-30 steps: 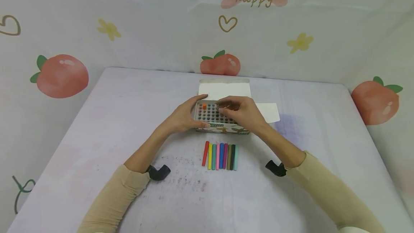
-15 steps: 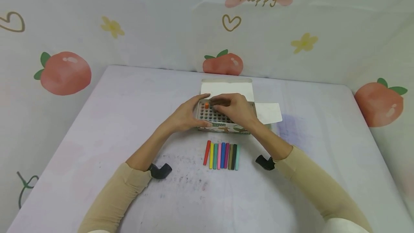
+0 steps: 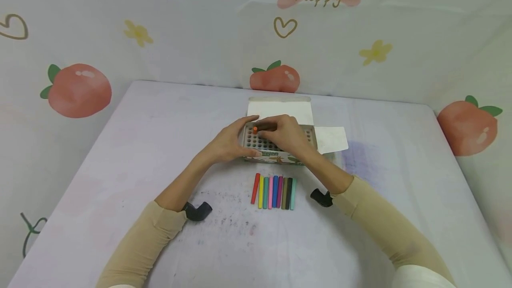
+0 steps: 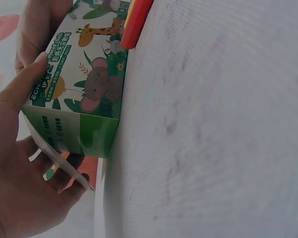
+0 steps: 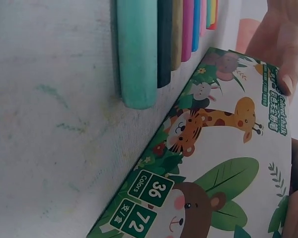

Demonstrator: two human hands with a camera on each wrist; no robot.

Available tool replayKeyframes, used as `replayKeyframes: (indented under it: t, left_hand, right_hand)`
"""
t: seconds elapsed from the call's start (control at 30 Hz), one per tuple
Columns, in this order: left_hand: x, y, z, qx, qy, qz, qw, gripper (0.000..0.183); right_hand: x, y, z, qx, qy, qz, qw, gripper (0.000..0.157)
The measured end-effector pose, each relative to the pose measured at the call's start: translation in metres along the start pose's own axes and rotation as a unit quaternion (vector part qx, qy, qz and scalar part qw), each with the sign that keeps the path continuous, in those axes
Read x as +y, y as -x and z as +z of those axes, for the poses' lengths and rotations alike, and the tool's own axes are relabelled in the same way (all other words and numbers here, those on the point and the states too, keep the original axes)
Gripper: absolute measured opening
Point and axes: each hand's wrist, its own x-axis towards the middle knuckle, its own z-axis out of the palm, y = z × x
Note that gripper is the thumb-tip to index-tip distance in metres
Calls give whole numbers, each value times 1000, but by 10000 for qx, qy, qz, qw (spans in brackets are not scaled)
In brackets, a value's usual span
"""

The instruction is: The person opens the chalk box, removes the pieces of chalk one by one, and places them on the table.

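A chalk box (image 3: 280, 158) with animal pictures stands mid-table, its lid raised at the back and a side flap out to the right. My left hand (image 3: 229, 143) holds its left end, thumb on the front (image 4: 97, 64) and fingers behind. One orange chalk stick (image 3: 255, 130) pokes up from the back left of the holed tray (image 3: 256, 142). Over the tray reaches my right hand (image 3: 286, 134), thumb and forefinger tips right at that stick; whether they pinch it cannot be made out. In the right wrist view little of this hand shows.
Several chalk sticks lie in a row before the box, from a red one (image 3: 255, 188) to a light teal one (image 3: 293, 194). Black wrist mounts (image 3: 198, 211) hang under both forearms. A printed cloth (image 3: 192, 34) hangs behind the table.
My right hand has moved left across the tray, up to the orange chalk stick. The left hand keeps its hold on the box.
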Motion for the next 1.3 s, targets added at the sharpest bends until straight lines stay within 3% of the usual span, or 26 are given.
replayKeyframes:
  t: [0.3,0.97,1.3]
  left_hand:
    - [1,0,0,-18,-18,-22,10000,96]
    - [-1,-1,0,-27,10,44,10000,97]
    - [-1,-2,0,28,-79,10,10000,97]
  right_hand:
    - [0,-5,6,31,424,-51,9991,30]
    - [1,-2,8,322,350,-188,9987,29]
    - [5,3,9,826,-315,-666,9939,26]
